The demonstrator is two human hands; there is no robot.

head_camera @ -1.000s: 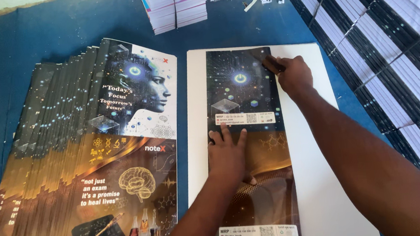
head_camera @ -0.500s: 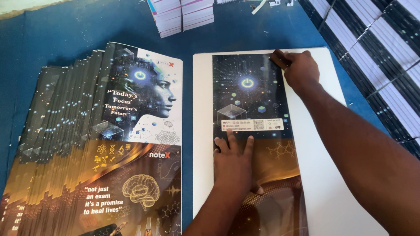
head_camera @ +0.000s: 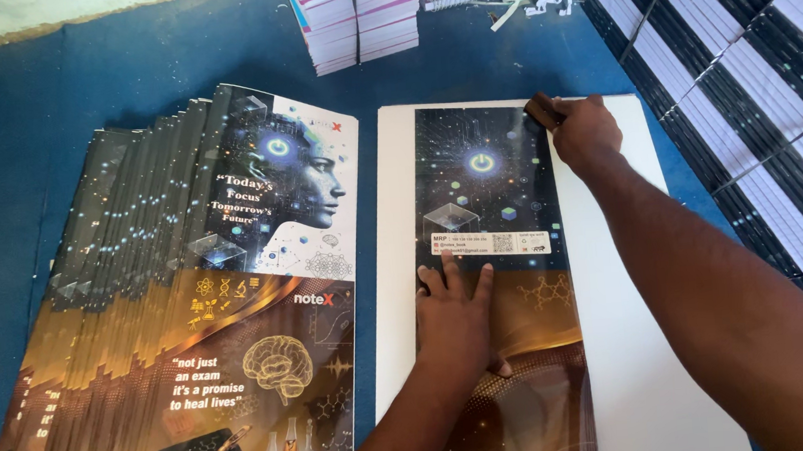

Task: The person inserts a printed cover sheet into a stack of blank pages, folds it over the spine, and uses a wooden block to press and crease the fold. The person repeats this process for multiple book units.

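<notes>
I see my left hand (head_camera: 454,319) spread flat, pressing a glossy dark printed cover sheet (head_camera: 496,275) that lies on a white rectangular board (head_camera: 622,351). My right hand (head_camera: 583,132) is pinched on a small dark block (head_camera: 542,109) at the sheet's top right corner. A fanned stack of matching printed covers (head_camera: 179,310) lies just left on the blue floor (head_camera: 122,66).

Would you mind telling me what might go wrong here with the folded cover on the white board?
The left hand alone pins the folded cover; if it slips, the cover may skew on the white board. The right hand presses a small dark block at the top corner, which could crease it unevenly. The fanned cover stack lies close alongside and might get nudged.
</notes>
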